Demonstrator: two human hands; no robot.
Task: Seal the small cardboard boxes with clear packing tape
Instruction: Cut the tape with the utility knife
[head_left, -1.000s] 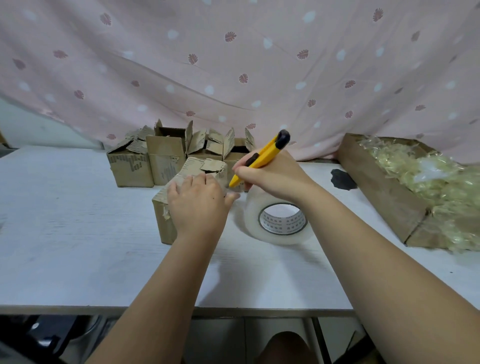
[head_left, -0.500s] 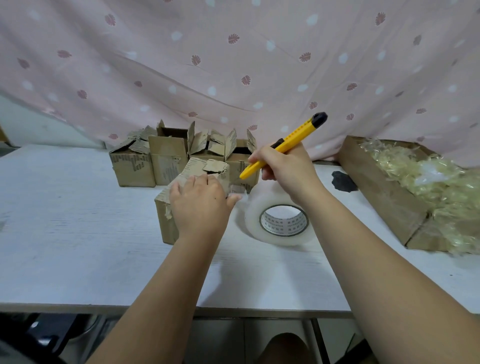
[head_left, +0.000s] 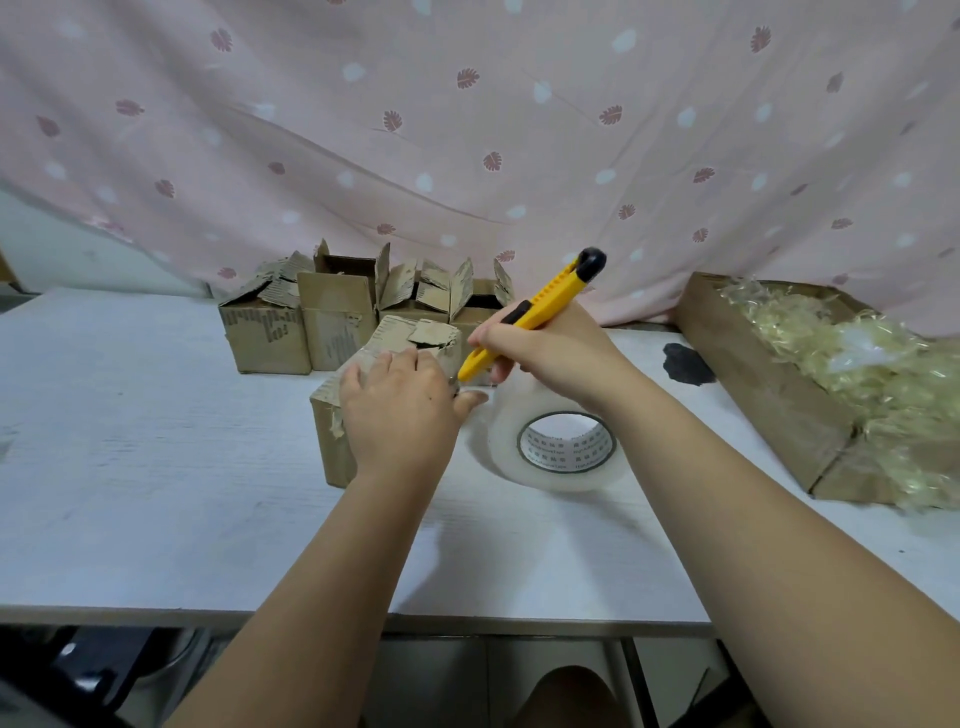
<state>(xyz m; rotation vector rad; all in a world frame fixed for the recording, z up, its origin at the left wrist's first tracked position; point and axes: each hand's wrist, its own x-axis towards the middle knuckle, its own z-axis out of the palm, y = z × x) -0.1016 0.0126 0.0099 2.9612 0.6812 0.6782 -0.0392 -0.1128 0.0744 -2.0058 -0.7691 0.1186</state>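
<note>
A small cardboard box stands on the white table in front of me. My left hand lies flat on its top and presses the flaps down, hiding most of the lid. My right hand grips a yellow utility knife, whose tip points down at the box's right edge by my left thumb. A large roll of clear packing tape lies flat just right of the box, partly under my right wrist.
Several small cardboard boxes with open flaps stand in a row behind. A long cardboard tray of pale shredded filler sits at the right. A dark spot marks the table. A pink curtain hangs behind.
My right hand swung the knife up and to the right, then brought it back down towards the box's right edge. My left hand stayed on the box top.
</note>
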